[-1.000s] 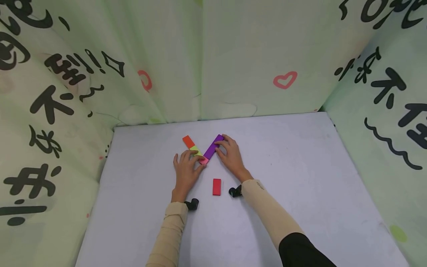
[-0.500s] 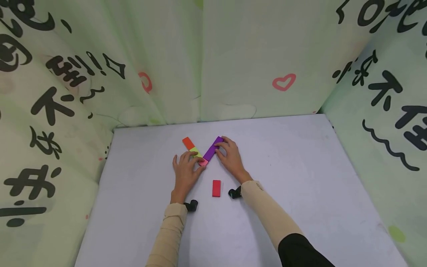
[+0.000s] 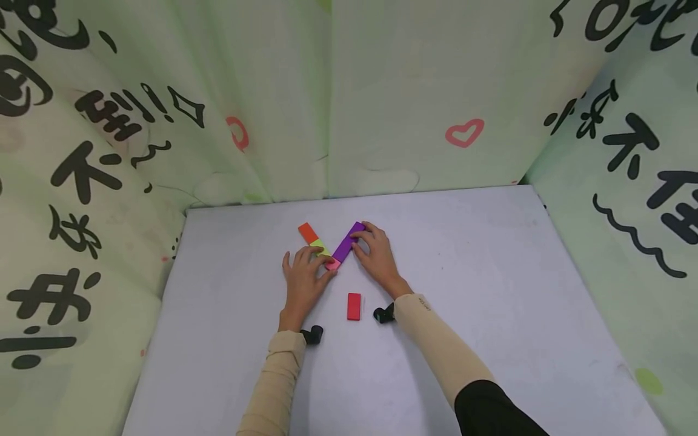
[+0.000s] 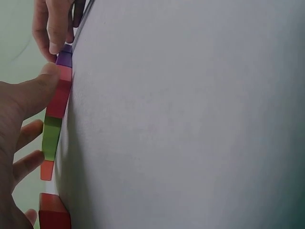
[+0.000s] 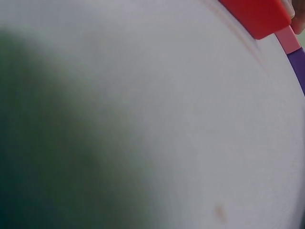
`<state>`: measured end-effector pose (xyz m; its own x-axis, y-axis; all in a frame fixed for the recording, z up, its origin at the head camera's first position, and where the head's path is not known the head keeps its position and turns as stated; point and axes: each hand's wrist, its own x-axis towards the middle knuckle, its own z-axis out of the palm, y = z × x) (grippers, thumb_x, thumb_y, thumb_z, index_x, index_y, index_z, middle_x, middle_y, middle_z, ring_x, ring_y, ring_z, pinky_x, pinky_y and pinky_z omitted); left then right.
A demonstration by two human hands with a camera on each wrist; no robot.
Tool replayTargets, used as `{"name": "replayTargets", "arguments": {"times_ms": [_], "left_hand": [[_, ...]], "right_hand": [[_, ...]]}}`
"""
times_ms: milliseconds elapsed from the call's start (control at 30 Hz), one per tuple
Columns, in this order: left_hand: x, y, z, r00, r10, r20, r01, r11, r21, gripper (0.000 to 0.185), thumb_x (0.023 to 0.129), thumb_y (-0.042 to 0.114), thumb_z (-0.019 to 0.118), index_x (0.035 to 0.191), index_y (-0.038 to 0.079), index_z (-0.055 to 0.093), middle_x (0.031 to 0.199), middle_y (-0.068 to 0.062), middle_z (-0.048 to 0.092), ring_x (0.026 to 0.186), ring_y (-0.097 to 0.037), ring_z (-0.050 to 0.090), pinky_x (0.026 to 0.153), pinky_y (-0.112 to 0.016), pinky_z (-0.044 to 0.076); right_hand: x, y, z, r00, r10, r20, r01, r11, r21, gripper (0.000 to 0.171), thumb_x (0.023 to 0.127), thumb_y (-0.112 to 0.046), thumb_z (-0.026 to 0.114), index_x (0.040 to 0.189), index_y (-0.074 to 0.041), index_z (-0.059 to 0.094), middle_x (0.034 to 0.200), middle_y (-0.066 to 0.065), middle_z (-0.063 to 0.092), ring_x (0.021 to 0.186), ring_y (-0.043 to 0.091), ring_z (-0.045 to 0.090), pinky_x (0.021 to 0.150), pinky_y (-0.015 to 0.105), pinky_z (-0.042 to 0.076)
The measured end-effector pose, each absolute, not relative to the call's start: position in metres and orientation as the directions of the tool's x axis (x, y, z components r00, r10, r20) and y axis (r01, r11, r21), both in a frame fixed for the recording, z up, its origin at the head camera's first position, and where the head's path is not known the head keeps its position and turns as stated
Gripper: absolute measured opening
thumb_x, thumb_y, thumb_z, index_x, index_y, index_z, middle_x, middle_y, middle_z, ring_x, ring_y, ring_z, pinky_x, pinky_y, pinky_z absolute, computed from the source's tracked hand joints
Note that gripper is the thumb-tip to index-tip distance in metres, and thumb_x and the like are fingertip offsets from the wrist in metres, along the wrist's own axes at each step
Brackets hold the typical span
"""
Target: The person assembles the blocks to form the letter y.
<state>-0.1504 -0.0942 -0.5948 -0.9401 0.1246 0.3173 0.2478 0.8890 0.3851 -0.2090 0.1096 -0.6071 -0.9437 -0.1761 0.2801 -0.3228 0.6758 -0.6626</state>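
Note:
On the white table (image 3: 491, 272) an orange block (image 3: 308, 232), a yellow-green block (image 3: 320, 247) and a pink block (image 3: 332, 264) form one slanted row. A purple block (image 3: 348, 241) slants up from the pink one, making a V. My left hand (image 3: 303, 274) lies flat, its fingers against the yellow-green block (image 4: 51, 135) and its thumb (image 4: 42, 86) pressing the pink block (image 4: 62, 93). My right hand (image 3: 376, 254) pinches the purple block near its far end. A red block (image 3: 354, 306) lies loose between my wrists, and the right wrist view has it at the top edge (image 5: 255, 14).
Green printed cloth walls (image 3: 382, 91) close the table at the back and on both sides. Bare table surface stretches to the right and toward me. A black camera mount sits on each wrist (image 3: 312, 334) (image 3: 384, 313).
Almost nothing differs. Both hands stay on the blocks, and the view has shifted slightly.

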Motion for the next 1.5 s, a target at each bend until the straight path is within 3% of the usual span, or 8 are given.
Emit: {"name": "replayTargets", "arguments": {"times_ms": [1133,1333,1500], "left_hand": [[-0.151,-0.097,-0.594,-0.937,0.168,0.306,0.275,0.897,0.347,0.031,0.084,0.046,0.074,0.111,0.03,0.072,0.13,-0.002,0.059,0.13,-0.025,0.049,0.115,-0.068,0.018],[-0.148,-0.097,-0.585,-0.941,0.144,0.305,0.267,0.871,0.412,0.033,0.083,0.041,0.078,0.113,0.029,0.071,0.129,-0.002,0.061,0.128,-0.027,0.05,0.113,-0.069,0.022],[-0.138,-0.101,-0.579,-0.966,0.08,0.248,0.195,0.854,0.483,0.032,0.087,0.035,0.075,0.117,0.026,0.069,0.131,-0.002,0.06,0.13,-0.026,0.048,0.113,-0.059,0.029]], "right_hand": [[-0.21,0.11,-0.609,-0.938,-0.175,0.298,-0.336,0.668,-0.664,0.023,0.095,-0.023,0.065,0.116,-0.014,0.069,0.148,0.014,0.048,0.137,0.034,0.045,0.115,0.052,0.033],[-0.209,0.109,-0.61,-0.945,-0.171,0.277,-0.317,0.677,-0.664,0.023,0.096,-0.024,0.064,0.117,-0.016,0.068,0.15,0.013,0.046,0.139,0.032,0.043,0.117,0.05,0.032],[-0.21,0.109,-0.609,-0.945,-0.17,0.28,-0.318,0.681,-0.66,0.023,0.096,-0.024,0.063,0.117,-0.016,0.068,0.15,0.013,0.046,0.139,0.033,0.042,0.116,0.052,0.032]]}}
